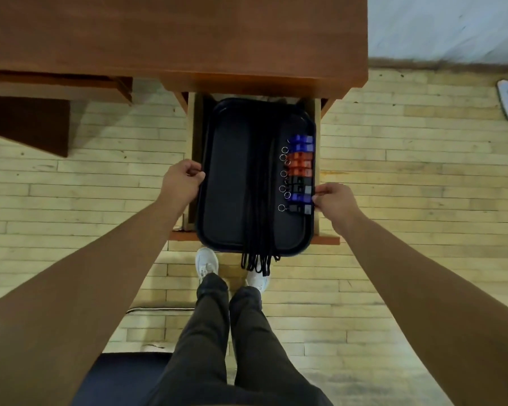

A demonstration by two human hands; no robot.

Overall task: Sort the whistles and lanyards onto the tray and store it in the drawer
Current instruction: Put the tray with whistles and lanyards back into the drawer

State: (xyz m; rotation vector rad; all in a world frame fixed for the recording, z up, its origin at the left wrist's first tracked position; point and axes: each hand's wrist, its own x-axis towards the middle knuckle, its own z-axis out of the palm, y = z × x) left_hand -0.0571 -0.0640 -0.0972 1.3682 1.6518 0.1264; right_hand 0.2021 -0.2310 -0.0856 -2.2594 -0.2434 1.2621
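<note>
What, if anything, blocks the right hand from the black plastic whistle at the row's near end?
Likely yes, reachable: the right hand grips the right rim of the black rectangular tray just beside that black plastic whistle, nothing between. It would have to release the rim first.

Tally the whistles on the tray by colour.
Blue whistles: 3
Red whistles: 3
Black whistles: 3
Total on the tray: 9
</note>
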